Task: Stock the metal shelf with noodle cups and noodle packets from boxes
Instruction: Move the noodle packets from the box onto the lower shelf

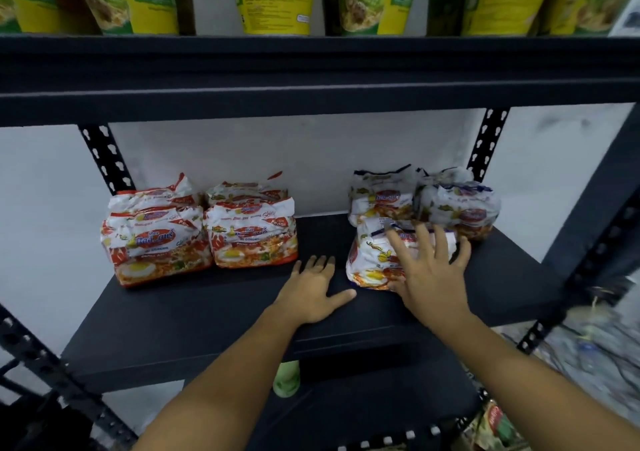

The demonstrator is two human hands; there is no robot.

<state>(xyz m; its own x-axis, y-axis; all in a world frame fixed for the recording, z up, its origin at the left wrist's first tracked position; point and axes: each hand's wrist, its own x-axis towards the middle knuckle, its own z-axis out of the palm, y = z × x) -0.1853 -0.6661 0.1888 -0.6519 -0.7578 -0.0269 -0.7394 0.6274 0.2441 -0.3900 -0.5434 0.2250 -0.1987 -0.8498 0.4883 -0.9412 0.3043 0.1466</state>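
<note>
**Head view.** The front packet (pixel 372 260), a white noodle multipack with blue trim, lies on the right half of the middle board of the metal shelf (pixel 194 315), directly under the right hand (pixel 431 270).

- **Right hand:** The grip is wide. 4 fingers are spread, nearly straight, across the packet's top and point toward the back. The thumb lies along the packet's front edge. Nothing is pinched or enclosed. The forearm enters from the lower right corner.
- **Left hand:** The left hand (pixel 313 289) rests palm down on the bare board just left of the front packet, apart from it. Its grip is also wide and holds nothing. The fingers lie together and point back, and the thumb stretches toward the packet.
- **Same board:** Just behind the front packet, 2 blue-trimmed packets (pixel 382 198) stand side by side against the white wall (pixel 311 153). The front packet overlaps them in this view, so contact cannot be told. On the left half stand orange packets (pixel 156 239) in 2 columns, with more behind. The nearest one is close to the left fingertips but clear of them. A bare strip of board separates the 2 groups.
- **Surroundings:** Green-and-yellow noodle cups (pixel 273 0) line the board above. Slotted uprights (pixel 105 158) frame the bay. A pale green object (pixel 286 379), too unclear to identify, shows below the board's front edge. The lower right corner is blurred.
</note>
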